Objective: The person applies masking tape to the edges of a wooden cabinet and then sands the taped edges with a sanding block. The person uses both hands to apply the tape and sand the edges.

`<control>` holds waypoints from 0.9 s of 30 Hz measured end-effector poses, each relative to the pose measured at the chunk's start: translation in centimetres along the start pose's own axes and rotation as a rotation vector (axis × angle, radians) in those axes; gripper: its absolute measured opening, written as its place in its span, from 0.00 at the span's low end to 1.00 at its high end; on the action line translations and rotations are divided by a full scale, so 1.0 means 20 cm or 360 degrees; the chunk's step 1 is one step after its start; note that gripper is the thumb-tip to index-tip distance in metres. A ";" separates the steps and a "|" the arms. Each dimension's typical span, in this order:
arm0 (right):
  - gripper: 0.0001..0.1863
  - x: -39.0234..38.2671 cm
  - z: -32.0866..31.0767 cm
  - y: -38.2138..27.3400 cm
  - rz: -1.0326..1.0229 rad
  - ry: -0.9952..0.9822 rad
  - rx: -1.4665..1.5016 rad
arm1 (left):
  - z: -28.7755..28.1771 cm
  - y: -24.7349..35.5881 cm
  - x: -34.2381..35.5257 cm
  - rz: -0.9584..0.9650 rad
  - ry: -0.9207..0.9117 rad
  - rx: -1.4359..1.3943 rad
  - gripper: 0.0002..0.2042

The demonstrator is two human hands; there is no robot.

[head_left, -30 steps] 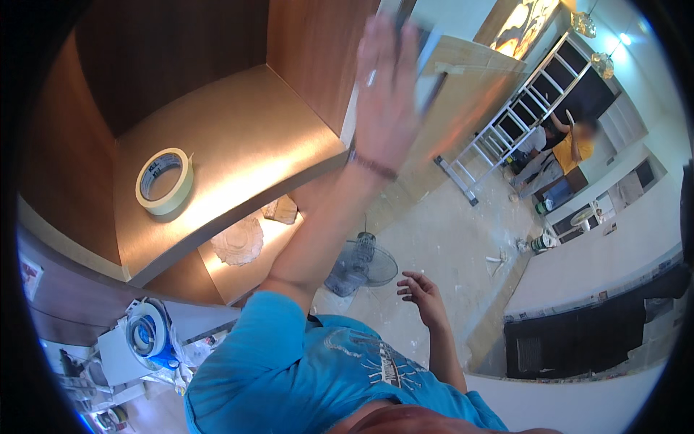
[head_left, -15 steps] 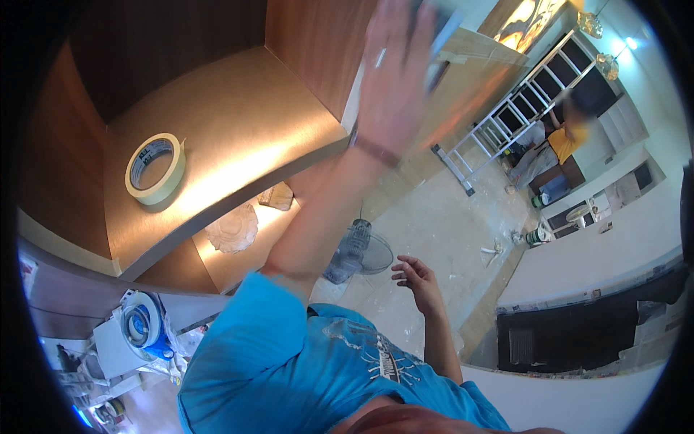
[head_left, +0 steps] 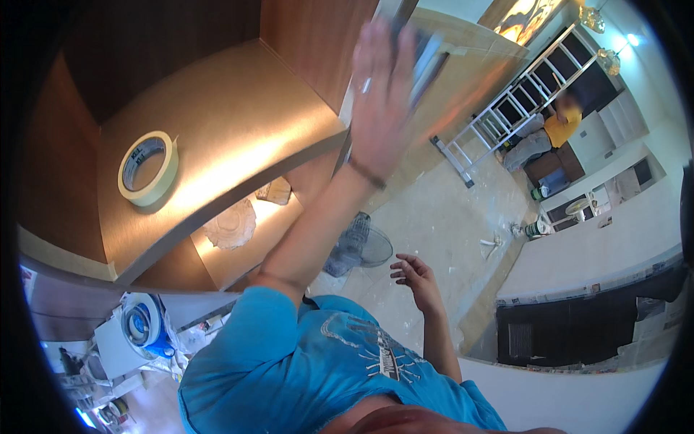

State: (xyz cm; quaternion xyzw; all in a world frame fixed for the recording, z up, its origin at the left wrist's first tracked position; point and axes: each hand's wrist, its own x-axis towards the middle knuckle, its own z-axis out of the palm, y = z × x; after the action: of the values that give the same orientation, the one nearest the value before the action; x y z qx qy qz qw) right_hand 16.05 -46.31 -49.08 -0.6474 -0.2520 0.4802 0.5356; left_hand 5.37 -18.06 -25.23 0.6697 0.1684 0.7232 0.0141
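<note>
My left hand (head_left: 381,101) is raised at the upright front edge of a wooden cabinet panel (head_left: 300,47). Its fingers lie stretched over a flat grey block-like tool (head_left: 425,61), which motion smears and the hand partly covers, so its exact kind is unclear. Lower down, my right hand (head_left: 417,281) hangs in the air before my body, fingers loosely bent and apart, with nothing in it. On the lit cabinet shelf (head_left: 238,123), left of my raised forearm, a roll of pale yellow masking tape (head_left: 148,168) rests.
Below the shelf sit a round wood slice (head_left: 233,224) and a small wood piece (head_left: 275,192). A fan (head_left: 358,246) stands on the floor behind my forearm. Farther off are an aluminium ladder (head_left: 517,108) and a person in a yellow top (head_left: 562,129). A blue-and-white coil (head_left: 144,325) is lower left.
My left hand has moved slightly left and down along the panel edge with the grey tool. My right hand stays nearly still. The far person has shifted posture beside the ladder.
</note>
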 end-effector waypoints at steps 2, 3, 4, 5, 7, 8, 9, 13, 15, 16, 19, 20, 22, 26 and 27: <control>0.20 0.01 0.00 -0.02 -0.0048 -0.0037 0.0000 | -0.02 0.02 0.19 0.0000 -0.0078 -0.0072 0.35; 0.20 0.04 0.00 -0.04 -0.0085 -0.0050 0.0005 | -0.01 0.01 0.24 0.0013 -0.0175 -0.0092 0.35; 0.20 0.04 0.00 -0.06 -0.0095 -0.0061 0.0032 | 0.00 0.00 0.25 0.0027 -0.0272 -0.0111 0.35; 0.20 0.02 0.01 -0.06 -0.0054 -0.0034 0.0020 | 0.00 -0.02 0.12 0.0002 -0.0202 -0.0040 0.35; 0.20 0.00 0.02 -0.06 -0.0008 0.0004 -0.0001 | 0.01 -0.08 -0.23 -0.0015 -0.0045 0.0109 0.37; 0.20 0.01 0.02 -0.06 -0.0023 -0.0011 -0.0014 | 0.01 -0.08 -0.20 -0.0009 -0.0016 0.0088 0.36; 0.21 0.03 0.00 -0.02 -0.0023 -0.0017 -0.0021 | 0.01 -0.06 -0.15 -0.0013 -0.0003 0.0061 0.36; 0.20 0.04 0.00 -0.05 -0.0048 -0.0055 -0.0027 | -0.01 0.04 0.29 0.0088 -0.0091 0.0172 0.35; 0.20 0.05 0.00 -0.04 -0.0047 -0.0067 -0.0007 | -0.03 0.02 0.13 0.0033 -0.0137 0.0196 0.36; 0.20 0.06 0.01 -0.04 -0.0037 -0.0060 -0.0006 | -0.01 -0.03 -0.11 0.0005 -0.0073 0.0151 0.36; 0.19 0.05 0.04 -0.03 0.0014 -0.0058 -0.0018 | 0.00 -0.05 -0.20 -0.0033 -0.0019 0.0072 0.36; 0.19 0.05 0.05 -0.03 0.0021 -0.0059 -0.0029 | 0.00 -0.04 -0.16 -0.0031 -0.0011 0.0052 0.35; 0.19 0.05 0.05 -0.05 0.0016 -0.0089 -0.0034 | -0.04 0.03 0.13 -0.0009 -0.0122 0.0050 0.35; 0.19 0.06 0.06 -0.07 -0.0037 -0.0087 -0.0071 | 0.01 -0.08 -0.16 0.0040 -0.0009 0.0088 0.34; 0.19 0.07 0.05 -0.06 -0.0023 -0.0079 -0.0053 | -0.02 -0.07 -0.23 -0.0031 -0.0016 0.0107 0.34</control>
State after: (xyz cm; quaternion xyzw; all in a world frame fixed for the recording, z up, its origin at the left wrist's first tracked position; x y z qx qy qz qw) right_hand 15.89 -44.34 -48.40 -0.6423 -0.2777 0.4880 0.5218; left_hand 5.08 -18.00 -30.02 0.6718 0.1991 0.7135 -0.0005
